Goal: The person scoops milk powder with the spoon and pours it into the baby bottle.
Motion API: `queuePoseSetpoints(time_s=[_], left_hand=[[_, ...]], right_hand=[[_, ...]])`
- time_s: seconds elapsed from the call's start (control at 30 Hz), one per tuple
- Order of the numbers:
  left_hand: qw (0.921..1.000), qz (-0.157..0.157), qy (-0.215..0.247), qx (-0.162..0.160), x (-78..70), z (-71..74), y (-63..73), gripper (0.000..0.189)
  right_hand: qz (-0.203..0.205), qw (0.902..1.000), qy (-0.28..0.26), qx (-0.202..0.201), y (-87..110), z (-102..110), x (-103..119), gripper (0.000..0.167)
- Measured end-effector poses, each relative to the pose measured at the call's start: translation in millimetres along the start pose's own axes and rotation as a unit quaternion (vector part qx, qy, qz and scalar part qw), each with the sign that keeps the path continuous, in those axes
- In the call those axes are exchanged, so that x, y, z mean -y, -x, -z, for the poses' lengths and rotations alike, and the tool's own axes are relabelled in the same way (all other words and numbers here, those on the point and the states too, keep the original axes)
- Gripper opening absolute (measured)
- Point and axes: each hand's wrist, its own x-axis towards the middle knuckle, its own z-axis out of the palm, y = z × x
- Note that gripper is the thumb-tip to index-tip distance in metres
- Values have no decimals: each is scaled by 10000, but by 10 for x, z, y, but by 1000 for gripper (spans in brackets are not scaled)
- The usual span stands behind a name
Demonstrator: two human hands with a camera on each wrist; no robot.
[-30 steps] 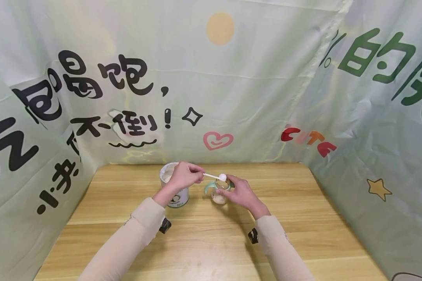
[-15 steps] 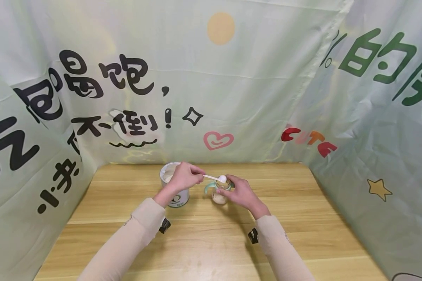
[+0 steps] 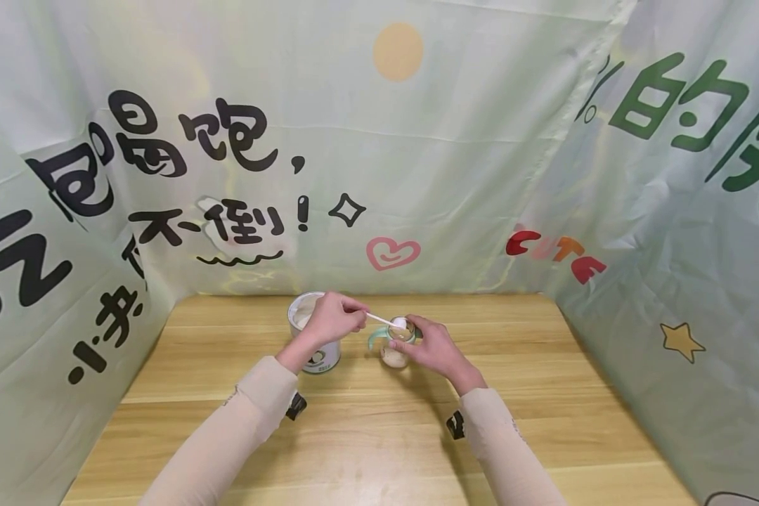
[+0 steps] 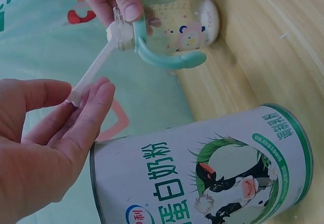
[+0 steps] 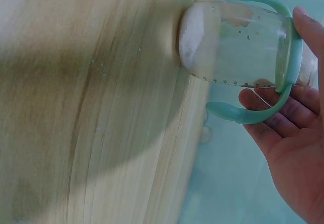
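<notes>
Between thumb and fingers my left hand point(image 3: 335, 318) pinches the handle end of a white scoop point(image 4: 95, 67). The scoop's bowl is at the mouth of a clear baby bottle point(image 4: 169, 24), tipped into the opening. My right hand point(image 3: 439, 348) grips that bottle around its neck, by the mint-green two-handled collar point(image 5: 291, 57). White powder point(image 5: 193, 39) lies in the bottom of the bottle, which stands upright on the table. Left of it is a milk powder can point(image 4: 202, 168) with a cow picture, its top open; my left wrist passes in front of it.
The wooden table point(image 3: 379, 436) ends at a printed fabric curtain point(image 3: 329, 161) along the back and both sides. A few specks of powder point(image 5: 101, 64) lie on the table near the bottle. Black wrist cameras point(image 3: 296, 406) hang under both sleeves.
The scoop's bowl has tilted and dropped slightly, from just above the bottle's mouth down into it. My right hand, the bottle and the can have stayed in place.
</notes>
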Motion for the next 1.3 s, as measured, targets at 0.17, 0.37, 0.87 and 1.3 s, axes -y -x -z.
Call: queuePoseSetpoints(time_s=[0.17,0.37,0.87,1.3], left_hand=[[9981,214,567,-143,8,-8,-27,18],[9920,487,1120,-331,14,14,-59,20],[9742,1042,1958,-407,-7,209,-46,23],[9699,1172,2032,-661,41,566,13,29]], right_hand=[[-30,10000,-3,6,1,-1,-3,59],[-71,10000,-22,16,-3,-3,0,64],[-29,9999,130,34,-19,-3,38,72],[242,9987,421,137,-83,23,137,77]])
